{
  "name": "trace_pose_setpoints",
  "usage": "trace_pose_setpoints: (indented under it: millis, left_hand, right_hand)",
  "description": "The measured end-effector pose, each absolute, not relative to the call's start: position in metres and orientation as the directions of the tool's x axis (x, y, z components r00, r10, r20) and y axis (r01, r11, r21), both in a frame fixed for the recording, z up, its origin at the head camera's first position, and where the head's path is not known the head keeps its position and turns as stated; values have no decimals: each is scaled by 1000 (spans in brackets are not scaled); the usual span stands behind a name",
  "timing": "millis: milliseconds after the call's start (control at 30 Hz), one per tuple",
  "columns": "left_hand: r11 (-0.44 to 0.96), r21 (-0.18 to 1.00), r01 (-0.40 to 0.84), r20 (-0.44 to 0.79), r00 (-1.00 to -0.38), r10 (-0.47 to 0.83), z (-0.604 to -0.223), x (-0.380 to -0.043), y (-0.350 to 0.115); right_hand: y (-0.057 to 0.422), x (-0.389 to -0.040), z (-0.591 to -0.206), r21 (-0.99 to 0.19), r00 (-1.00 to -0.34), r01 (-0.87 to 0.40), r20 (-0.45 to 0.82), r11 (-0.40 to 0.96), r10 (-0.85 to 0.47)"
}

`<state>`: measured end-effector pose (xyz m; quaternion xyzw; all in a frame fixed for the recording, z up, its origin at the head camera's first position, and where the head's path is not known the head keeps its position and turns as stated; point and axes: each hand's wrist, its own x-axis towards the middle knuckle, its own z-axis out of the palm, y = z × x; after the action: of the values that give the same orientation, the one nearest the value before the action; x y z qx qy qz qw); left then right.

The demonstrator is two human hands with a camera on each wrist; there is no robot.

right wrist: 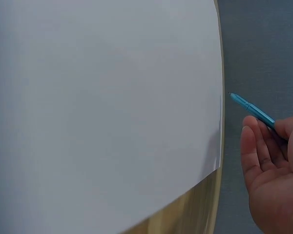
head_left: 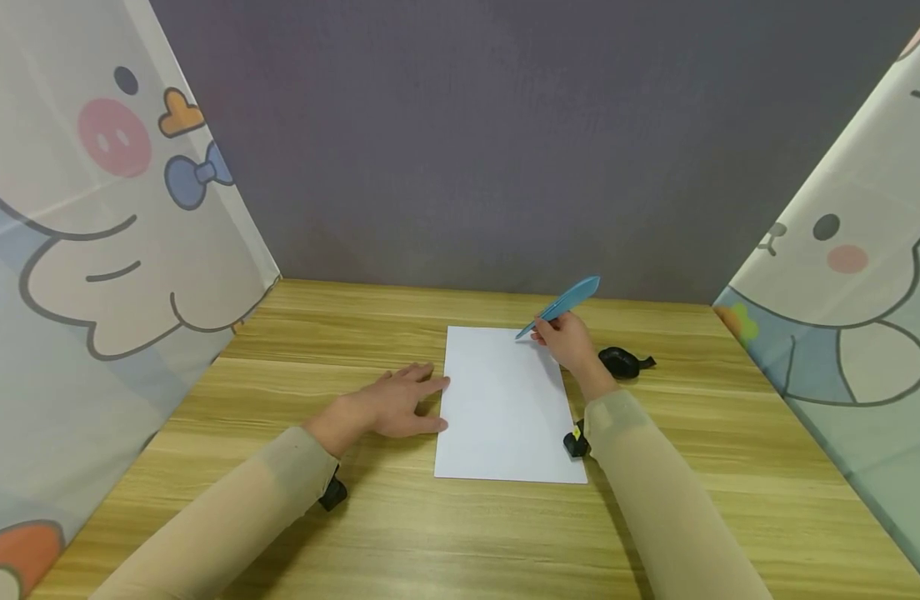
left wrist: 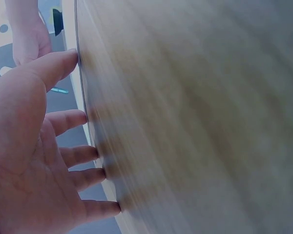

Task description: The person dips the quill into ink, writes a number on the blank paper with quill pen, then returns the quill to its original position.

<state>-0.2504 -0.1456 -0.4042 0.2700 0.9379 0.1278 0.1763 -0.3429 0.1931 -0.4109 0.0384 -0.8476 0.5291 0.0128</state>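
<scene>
The blue pen (head_left: pixel 577 294) was in the right hand (head_left: pixel 568 340), pinched between thumb and fingers, its broad, feather-shaped end slanting up and away to the right. In the head view its tip showed over the upper part of the white sheet (head_left: pixel 505 417), while in the right wrist view the tip stood clear of the paper's outline. The left hand (head_left: pixel 400 402) gripped nothing; its fingers were spread, with the thumb and a fingertip at the sheet's left edge, well apart from the pen. The sheet lay flat on the wood-grained worktop (head_left: pixel 392 542), between the two hands. A small black object (head_left: pixel 620 362) sat on the worktop just right of the right wrist.
</scene>
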Motion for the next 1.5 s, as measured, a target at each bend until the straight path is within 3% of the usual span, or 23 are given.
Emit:
trace_pose_setpoints:
  millis: [1500]
  left_hand:
    - [819, 348, 456, -254, -795, 551, -404, -250, -146]
  right_hand:
    - [192, -349, -414, -851, -994, -101, 107, 515, -19]
